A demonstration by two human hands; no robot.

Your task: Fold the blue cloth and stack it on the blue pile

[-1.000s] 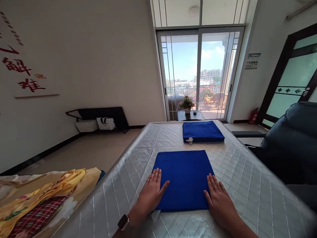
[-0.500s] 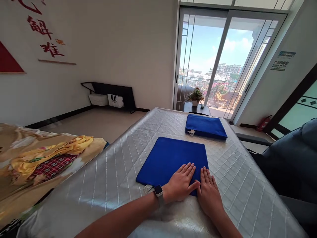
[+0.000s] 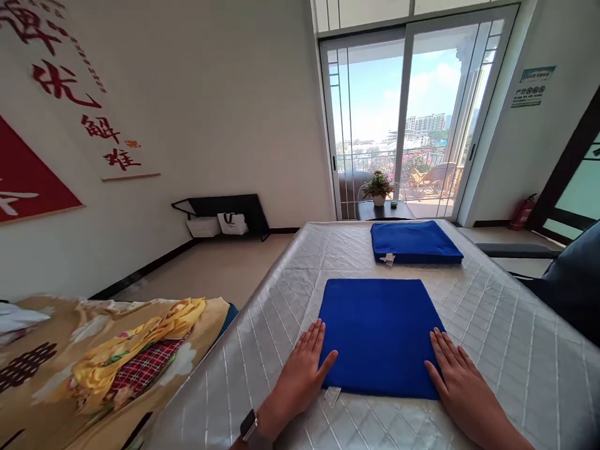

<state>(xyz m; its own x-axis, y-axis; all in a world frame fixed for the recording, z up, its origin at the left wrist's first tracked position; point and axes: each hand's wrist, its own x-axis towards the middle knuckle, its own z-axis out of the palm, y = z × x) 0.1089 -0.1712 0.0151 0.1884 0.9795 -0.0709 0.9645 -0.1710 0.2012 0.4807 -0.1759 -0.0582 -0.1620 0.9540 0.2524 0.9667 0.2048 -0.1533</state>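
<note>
A flat blue fabric square (image 3: pixel 379 337), perhaps a cushion cover, lies on the silver quilted surface (image 3: pixel 262 369). A small white tag (image 3: pixel 332 396) sticks out from its near left edge. My left hand (image 3: pixel 307 369), with a watch (image 3: pixel 248 425) at the wrist, rests along the square's left edge, fingers stretched out. On the opposite side my right hand (image 3: pixel 457 375) lies flat, its thumb and fingertips on the right edge. Neither hand grasps anything. Farther back sits a stack of folded blue fabric (image 3: pixel 415 242), also tagged.
To the left is a lower bed with a patterned sheet (image 3: pixel 201 350) and a yellow cloth (image 3: pixel 154 337). Beyond the far edge stands a small dark table (image 3: pixel 384 212) with a potted plant (image 3: pixel 378 187). A dark padded seat (image 3: pixel 574 281) borders the right side.
My hands have moved apart, the left one to the square's left edge, the right one staying by its right edge. The square now lies straighter in view. The camera has turned.
</note>
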